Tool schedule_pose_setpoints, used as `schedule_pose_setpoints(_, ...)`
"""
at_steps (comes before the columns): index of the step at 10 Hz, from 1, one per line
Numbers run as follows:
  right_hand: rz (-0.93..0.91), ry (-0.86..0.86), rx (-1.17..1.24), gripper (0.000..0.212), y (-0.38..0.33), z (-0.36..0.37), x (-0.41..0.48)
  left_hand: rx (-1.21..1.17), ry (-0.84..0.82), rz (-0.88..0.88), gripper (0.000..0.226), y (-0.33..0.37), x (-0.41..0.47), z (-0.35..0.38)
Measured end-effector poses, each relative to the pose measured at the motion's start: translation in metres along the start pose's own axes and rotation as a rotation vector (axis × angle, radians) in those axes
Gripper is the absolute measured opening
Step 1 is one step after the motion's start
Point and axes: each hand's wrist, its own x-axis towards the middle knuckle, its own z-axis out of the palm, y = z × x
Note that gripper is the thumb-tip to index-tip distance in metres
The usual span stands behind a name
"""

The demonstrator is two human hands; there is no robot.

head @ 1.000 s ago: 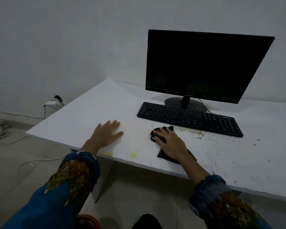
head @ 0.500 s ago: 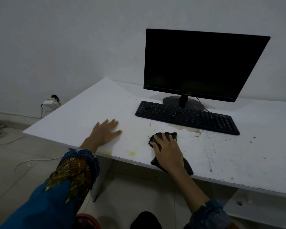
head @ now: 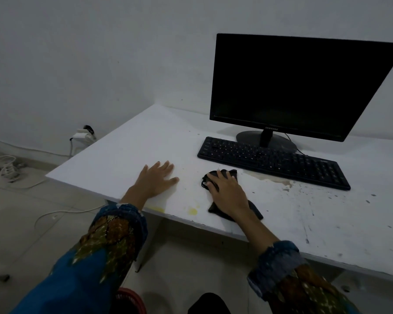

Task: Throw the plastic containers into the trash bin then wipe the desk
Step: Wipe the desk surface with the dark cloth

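**A:** What is the right hand (head: 228, 193) doing?

**B:** Its grip is apart. The fingers lie straight and spread, and the palm presses the black cloth (head: 255, 209) flat, just left of the frame's centre. Nothing is pinched. One end of the cloth shows past the fingertips and the other under the wrist.

**A:** And the other one?

**B:** The left hand (head: 157, 180) is also apart and lies flat on the bare surface (head: 145, 141) to the left of the cloth. It holds nothing, and I'd say it's bracing.

**A:** So which step is this?

**B:** Wiping, I think. No plastic containers show anywhere on top. A red basket (head: 128, 296) peeks in at the bottom edge and may be the bin, but its inside is hidden.

**A:** What's left to clean?

**B:** A yellow spot (head: 192, 211) near the front edge, just left of the cloth. A brown smear (head: 270, 180) between the cloth and the keyboard (head: 272, 162). Dark specks (head: 313, 214) are scattered towards the right.

**A:** And the next move?

**B:** Probably a firm, flat-palmed sweep over the yellow spot or up to the smear. It should stop short of the keyboard and the monitor (head: 300, 85) stand behind it, so that neither gets nudged.
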Motion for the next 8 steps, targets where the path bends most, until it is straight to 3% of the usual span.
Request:
schedule_pose_setpoints(3, -0.021, -0.059, 0.114, 0.041, -0.01, 0.001, 0.023, 0.035, -0.009, -0.021, 0.06, 0.0, 0.002, -0.001)
schedule_pose_setpoints(5, -0.181, -0.141, 0.333, 0.035, -0.011, -0.009, 0.01, 0.018, -0.013, -0.032, 0.061, -0.002, 0.002, 0.001)
schedule_pose_setpoints(7, -0.119, -0.234, 0.694, 0.03, -0.019, -0.023, 0.0, 0.005, -0.016, -0.036, 0.062, -0.001, 0.004, 0.002)
schedule_pose_setpoints(8, -0.012, -0.093, 0.559, 0.038, -0.027, -0.016, -0.001, 0.008, -0.004, -0.03, 0.061, -0.002, 0.003, 0.002)
